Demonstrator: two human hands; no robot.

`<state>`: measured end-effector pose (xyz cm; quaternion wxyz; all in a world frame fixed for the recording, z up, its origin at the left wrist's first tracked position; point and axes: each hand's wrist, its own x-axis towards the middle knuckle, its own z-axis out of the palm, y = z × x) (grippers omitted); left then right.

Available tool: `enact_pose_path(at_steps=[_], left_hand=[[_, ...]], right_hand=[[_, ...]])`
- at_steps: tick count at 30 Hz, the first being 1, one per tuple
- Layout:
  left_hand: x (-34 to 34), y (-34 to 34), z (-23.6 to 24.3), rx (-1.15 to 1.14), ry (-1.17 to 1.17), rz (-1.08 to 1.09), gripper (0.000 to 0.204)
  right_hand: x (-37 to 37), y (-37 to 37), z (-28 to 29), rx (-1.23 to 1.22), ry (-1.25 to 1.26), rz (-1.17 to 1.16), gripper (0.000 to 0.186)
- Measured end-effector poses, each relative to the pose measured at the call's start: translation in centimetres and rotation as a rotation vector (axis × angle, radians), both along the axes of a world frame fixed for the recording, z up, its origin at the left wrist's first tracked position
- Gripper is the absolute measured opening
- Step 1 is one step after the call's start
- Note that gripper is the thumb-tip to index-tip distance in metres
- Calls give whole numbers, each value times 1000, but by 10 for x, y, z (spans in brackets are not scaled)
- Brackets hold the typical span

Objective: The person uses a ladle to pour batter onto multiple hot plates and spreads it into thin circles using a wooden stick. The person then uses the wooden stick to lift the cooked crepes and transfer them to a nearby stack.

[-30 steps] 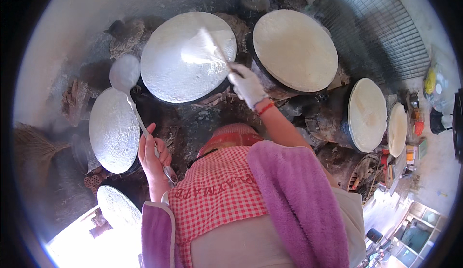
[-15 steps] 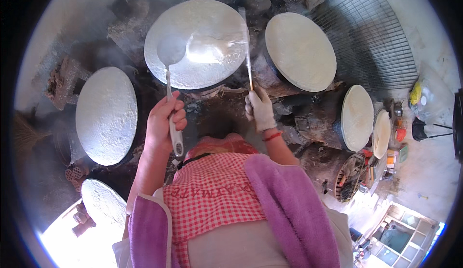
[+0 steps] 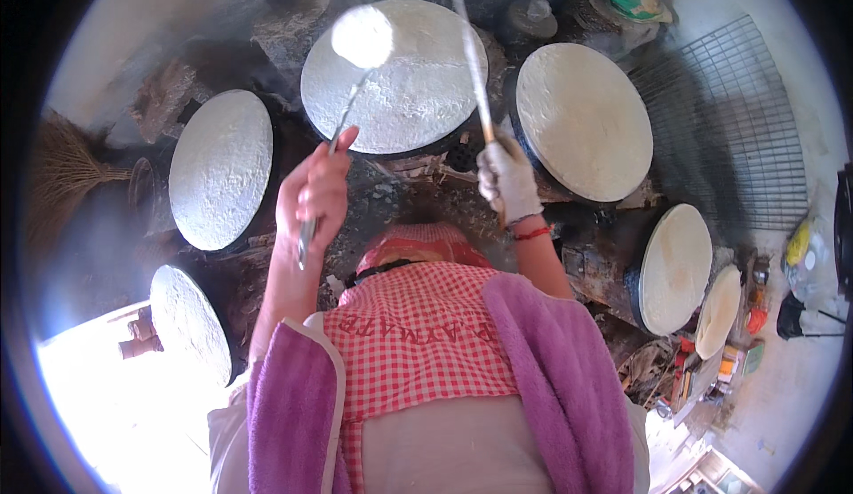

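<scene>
My bare left hand is closed around the handle of a long metal ladle. The ladle's round bowl, glaring white, is over the far left part of a round griddle coated with a thin pale batter layer. In a white work glove, my right hand grips a long narrow spatula by its wooden handle. Its pale blade points away from me, along the right part of the same griddle; whether it touches the surface I cannot tell. A second round griddle with a pale sheet lies right of my gloved hand.
More coated griddles stand around me: one at left, one lower left, one at right. Beyond the last sits a round pale sheet. A wire rack leans at far right; a straw broom is at far left.
The view has shifted, so most things appear farther right. The ladle's bowl has moved toward the griddle's far side and now glares white. Both hands keep their holds.
</scene>
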<state>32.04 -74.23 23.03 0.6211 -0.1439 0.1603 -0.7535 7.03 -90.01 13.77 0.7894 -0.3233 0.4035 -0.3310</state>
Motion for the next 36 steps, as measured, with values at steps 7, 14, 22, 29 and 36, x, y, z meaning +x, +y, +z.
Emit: enact_pose_path(at_steps=[7,14,22,29,36], left_hand=[[-15,7,28,235,-445,243,43],[-18,178,61,-49,-777,606,58],[-76,323,78,532,-399,901,39],[-177,476,31,681,-140,1174,36],[-229,572,6,955,-183,1391,36]], right_hand=[[32,-19,-37,-922,341,637,33],[-14,-24,-38,-477,547,506,35],[57,106,-53,-470,252,792,35],[144,272,-38,-412,332,1166,12],[266,373,-39,-710,281,1283,15]])
